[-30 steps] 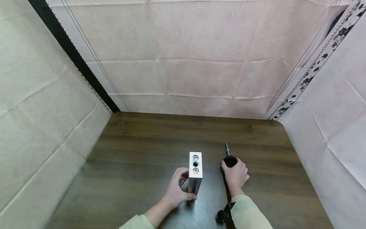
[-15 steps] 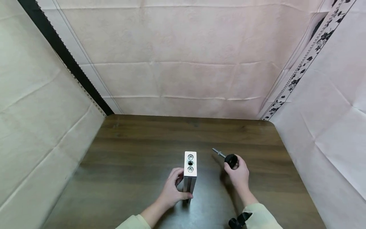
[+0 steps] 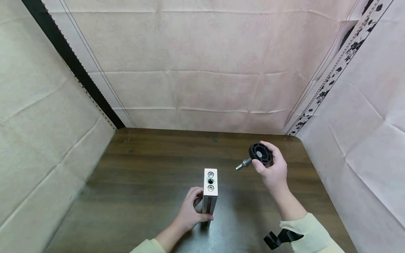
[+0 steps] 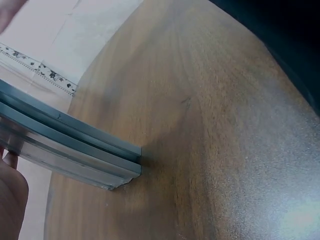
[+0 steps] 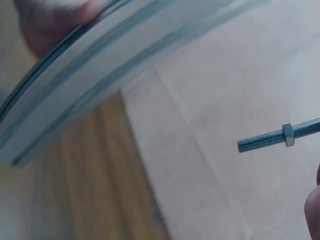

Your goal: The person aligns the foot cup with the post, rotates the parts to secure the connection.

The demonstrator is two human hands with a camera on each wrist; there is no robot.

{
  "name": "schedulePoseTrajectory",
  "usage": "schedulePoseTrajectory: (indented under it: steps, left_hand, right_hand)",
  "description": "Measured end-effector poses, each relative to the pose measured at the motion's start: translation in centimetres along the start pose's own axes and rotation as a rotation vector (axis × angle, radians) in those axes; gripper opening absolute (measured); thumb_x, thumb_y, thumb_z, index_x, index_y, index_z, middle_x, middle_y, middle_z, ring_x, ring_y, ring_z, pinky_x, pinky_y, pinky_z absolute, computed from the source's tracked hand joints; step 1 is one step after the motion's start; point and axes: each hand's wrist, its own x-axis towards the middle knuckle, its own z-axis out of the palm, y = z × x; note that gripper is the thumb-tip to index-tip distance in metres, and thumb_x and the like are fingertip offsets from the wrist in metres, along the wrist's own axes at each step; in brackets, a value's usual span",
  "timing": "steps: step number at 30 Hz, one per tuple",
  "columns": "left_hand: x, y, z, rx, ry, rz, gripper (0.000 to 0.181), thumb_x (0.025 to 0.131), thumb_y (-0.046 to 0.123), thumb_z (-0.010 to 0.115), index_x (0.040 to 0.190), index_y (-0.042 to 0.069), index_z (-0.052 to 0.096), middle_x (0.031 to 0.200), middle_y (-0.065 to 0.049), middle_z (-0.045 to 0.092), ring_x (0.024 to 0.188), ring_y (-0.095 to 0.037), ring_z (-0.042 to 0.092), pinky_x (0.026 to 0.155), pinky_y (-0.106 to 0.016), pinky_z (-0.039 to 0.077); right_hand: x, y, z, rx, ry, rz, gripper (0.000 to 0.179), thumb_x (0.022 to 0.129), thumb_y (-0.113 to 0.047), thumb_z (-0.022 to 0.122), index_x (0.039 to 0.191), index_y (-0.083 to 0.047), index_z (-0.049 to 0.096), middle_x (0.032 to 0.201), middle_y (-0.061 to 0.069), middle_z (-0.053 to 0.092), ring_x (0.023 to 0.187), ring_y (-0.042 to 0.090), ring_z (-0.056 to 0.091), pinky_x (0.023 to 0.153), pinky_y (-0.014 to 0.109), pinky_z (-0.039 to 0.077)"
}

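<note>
An aluminium extrusion (image 3: pixel 210 200) stands upright on the table, its top end showing a dark hole between two screw heads. My left hand (image 3: pixel 188 212) grips it from the left, thumb on the near side. To the right and raised above the table, my right hand (image 3: pixel 276 172) holds a black levelling foot (image 3: pixel 260 153) by its round base. Its threaded stud (image 3: pixel 243 164) slants down and left, apart from the extrusion. A hex nut (image 5: pixel 288 135) sits on the stud in the right wrist view. The extrusion's lower end (image 4: pixel 122 170) meets the wood in the left wrist view.
The brown wooden table (image 3: pixel 152 165) has pale cloth walls (image 3: pixel 202 88) at its back and both sides. A black strap mount (image 3: pixel 281 239) hangs at my right wrist. Light glares off the tabletop in the left wrist view.
My right hand has lifted the levelling foot up and away from the table. Its stud has swung from pointing away to pointing down-left. The left hand keeps its hold on the extrusion.
</note>
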Motion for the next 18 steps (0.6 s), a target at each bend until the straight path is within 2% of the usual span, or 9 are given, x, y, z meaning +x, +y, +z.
schedulePoseTrajectory:
  steps: [6, 11, 18]
  left_hand:
    - [-0.1, -0.2, 0.0, 0.003, -0.004, -0.011, 0.073, 0.052, 0.002, 0.087, 0.118, -0.003, 0.054, 0.117, -0.009, 0.047, 0.108, -0.016, 0.049, 0.096, -0.03, 0.041]
    - [-0.1, -0.2, 0.0, 0.006, -0.011, -0.018, 0.073, 0.052, 0.002, 0.087, 0.117, -0.003, 0.054, 0.116, -0.009, 0.047, 0.107, -0.015, 0.049, 0.096, -0.03, 0.041]
    - [-0.1, 0.1, 0.1, -0.001, 0.004, -0.055, 0.072, 0.052, 0.003, 0.088, 0.116, -0.001, 0.055, 0.116, -0.007, 0.048, 0.107, -0.015, 0.048, 0.096, -0.029, 0.04]
  right_hand:
    - [1.2, -3.6, 1.2, 0.192, -0.126, -0.084, 0.051, 0.069, 0.009, 0.068, 0.117, -0.006, 0.06, 0.105, 0.005, 0.061, 0.088, 0.011, 0.058, 0.066, 0.018, 0.05]
    - [1.9, -5.8, 2.2, 0.333, -0.236, -0.125, 0.047, 0.071, -0.009, 0.079, 0.115, -0.005, 0.061, 0.103, 0.008, 0.063, 0.087, 0.013, 0.061, 0.07, 0.02, 0.05]
    - [2.3, -8.0, 3.7, 0.384, -0.348, -0.147, 0.054, 0.069, -0.025, 0.083, 0.114, -0.006, 0.06, 0.105, 0.007, 0.064, 0.09, 0.012, 0.061, 0.078, 0.021, 0.049]
